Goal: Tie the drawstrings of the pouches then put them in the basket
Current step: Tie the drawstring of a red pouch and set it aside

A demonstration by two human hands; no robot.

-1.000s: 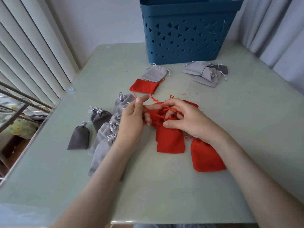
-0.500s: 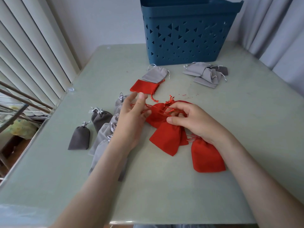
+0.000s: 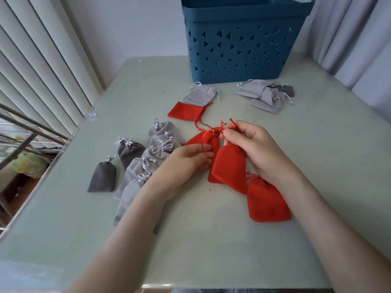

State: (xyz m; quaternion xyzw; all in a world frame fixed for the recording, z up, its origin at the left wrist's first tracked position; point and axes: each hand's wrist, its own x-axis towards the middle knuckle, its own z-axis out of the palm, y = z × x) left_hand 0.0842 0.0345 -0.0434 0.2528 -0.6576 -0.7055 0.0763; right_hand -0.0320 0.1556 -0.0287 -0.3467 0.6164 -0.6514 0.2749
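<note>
A red pouch (image 3: 227, 166) lies at the table's middle with its neck gathered. My right hand (image 3: 254, 149) pinches its red drawstring (image 3: 220, 129) at the neck. My left hand (image 3: 186, 159) pinches the other strand of the string just left of the pouch. A second red pouch (image 3: 201, 140) lies under it, a third (image 3: 266, 201) near my right wrist and a fourth (image 3: 186, 111) farther back. The blue basket (image 3: 243, 39) stands at the table's far edge.
A row of tied grey pouches (image 3: 156, 149) and two dark grey ones (image 3: 102, 176) lie to the left. Untied grey pouches (image 3: 201, 95) and a grey heap (image 3: 264, 94) sit before the basket. Blinds at left, curtain at right. The table edge (image 3: 42, 172) drops off left.
My right hand lifted the string ends up and away from me. My left hand dropped lower and nearer, drawing its strand out. The pouch swung to a tilt with its neck gathered.
</note>
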